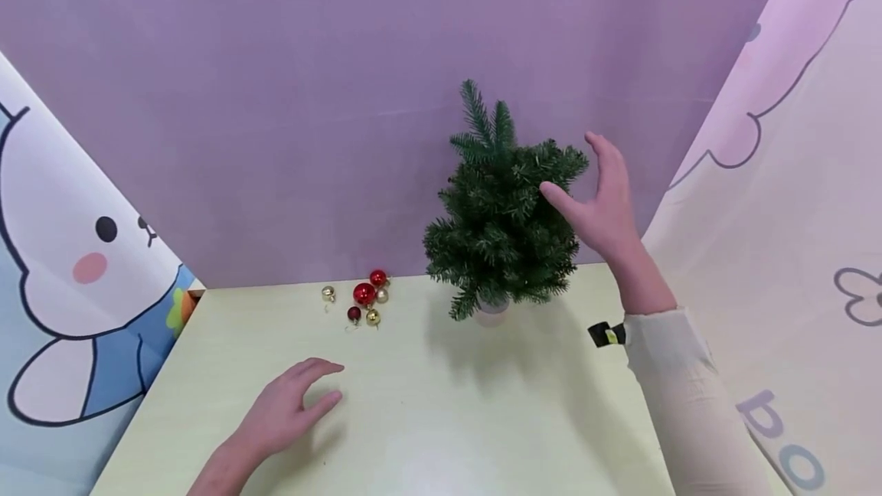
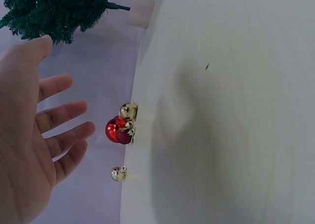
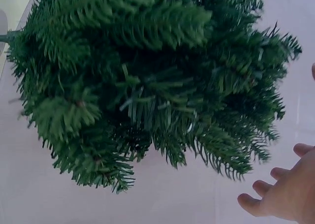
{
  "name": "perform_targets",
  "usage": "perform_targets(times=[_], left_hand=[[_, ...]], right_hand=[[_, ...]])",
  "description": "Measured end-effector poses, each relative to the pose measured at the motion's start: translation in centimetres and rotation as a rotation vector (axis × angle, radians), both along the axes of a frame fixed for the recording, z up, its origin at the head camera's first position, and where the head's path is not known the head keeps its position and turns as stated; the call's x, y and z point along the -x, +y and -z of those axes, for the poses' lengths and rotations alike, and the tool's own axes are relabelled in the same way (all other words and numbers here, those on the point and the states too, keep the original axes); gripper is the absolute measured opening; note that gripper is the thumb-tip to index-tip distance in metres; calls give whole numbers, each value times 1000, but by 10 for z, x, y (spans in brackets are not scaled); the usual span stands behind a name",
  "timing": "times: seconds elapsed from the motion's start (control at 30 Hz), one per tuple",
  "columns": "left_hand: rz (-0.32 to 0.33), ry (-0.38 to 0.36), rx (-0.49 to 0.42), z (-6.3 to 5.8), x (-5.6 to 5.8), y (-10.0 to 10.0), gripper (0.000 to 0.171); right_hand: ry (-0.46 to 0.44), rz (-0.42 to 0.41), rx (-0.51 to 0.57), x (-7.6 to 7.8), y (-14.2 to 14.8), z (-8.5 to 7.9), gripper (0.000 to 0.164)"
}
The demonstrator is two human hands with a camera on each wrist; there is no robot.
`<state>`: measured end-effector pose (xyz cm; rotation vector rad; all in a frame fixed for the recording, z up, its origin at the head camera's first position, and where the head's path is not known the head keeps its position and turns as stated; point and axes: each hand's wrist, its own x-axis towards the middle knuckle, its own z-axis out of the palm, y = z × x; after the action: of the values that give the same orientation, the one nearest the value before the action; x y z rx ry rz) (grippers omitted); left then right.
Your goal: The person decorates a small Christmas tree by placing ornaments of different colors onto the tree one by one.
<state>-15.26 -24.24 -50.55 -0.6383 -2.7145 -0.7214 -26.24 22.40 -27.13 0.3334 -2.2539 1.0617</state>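
A small artificial Christmas tree (image 1: 499,228) stands upright on a pale round base (image 1: 492,311) near the back of the table. My right hand (image 1: 598,201) is raised at the tree's right side, thumb and fingers spread, holding nothing; in the right wrist view the tree's branches (image 3: 162,96) fill most of the picture. My left hand (image 1: 285,408) hovers over the table's front left with fingers apart and nothing in them. Beyond it lie red baubles (image 1: 364,295) and gold baubles (image 1: 373,318) in a loose group, with one gold bauble (image 1: 328,294) a little to the left.
The pale table (image 1: 413,419) meets a purple cloth backdrop (image 1: 310,121) just behind the tree and baubles. Printed cartoon curtains flank it at the left (image 1: 76,274) and right (image 1: 792,251). A black tag (image 1: 606,334) sticks out from my right sleeve.
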Motion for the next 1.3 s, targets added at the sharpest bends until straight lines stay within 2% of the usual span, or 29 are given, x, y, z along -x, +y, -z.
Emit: perform_targets(times=[0.2,0.37,0.53,0.67,0.77,0.9,1.07,1.17,1.3], left_hand=[[0,-8,23,2,10,-3,35],[1,-13,42,3,17,-5,37],[-9,-33,42,5,22,-7,39],[-17,-43,36,8,22,-7,35],[-18,-42,30,10,21,-8,32],[-11,-27,14,12,21,-8,31],[-17,3,8,15,19,-11,30],[-25,19,2,16,19,-12,30],[-12,21,3,17,21,-12,31]], right_hand=[[-123,-72,31,12,2,-12,83],[-239,-140,63,20,3,-15,85],[-315,-130,24,25,1,-13,90],[-283,-54,-45,23,-5,-15,94],[-196,19,-126,17,-14,-19,94],[-125,85,-291,10,-24,-27,96],[-196,91,-521,12,-30,-30,106],[-201,80,-560,16,-30,-25,105],[-151,84,-579,20,-27,-16,99]])
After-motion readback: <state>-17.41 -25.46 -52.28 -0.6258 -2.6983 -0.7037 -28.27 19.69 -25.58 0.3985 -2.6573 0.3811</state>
